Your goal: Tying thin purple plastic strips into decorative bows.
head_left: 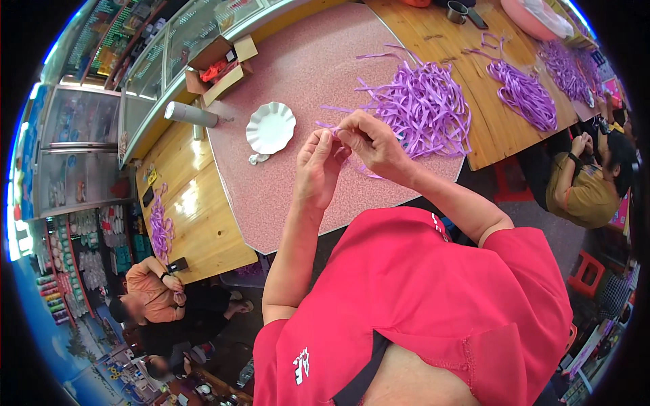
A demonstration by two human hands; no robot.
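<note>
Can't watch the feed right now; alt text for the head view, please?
The person's left hand and right hand meet over a speckled pink tabletop, pinching a flat purple strip. To their right lies a tangled heap of purple strips; to their left sits a white, scalloped plate, with an open brown cardboard box beyond it.

The left forearm (294,237) reaches forward, the right forearm (455,199) slants in leftward; left hand (315,162) and right hand (374,143) are close together, fingers (322,141) curled and tips pinched.
</note>
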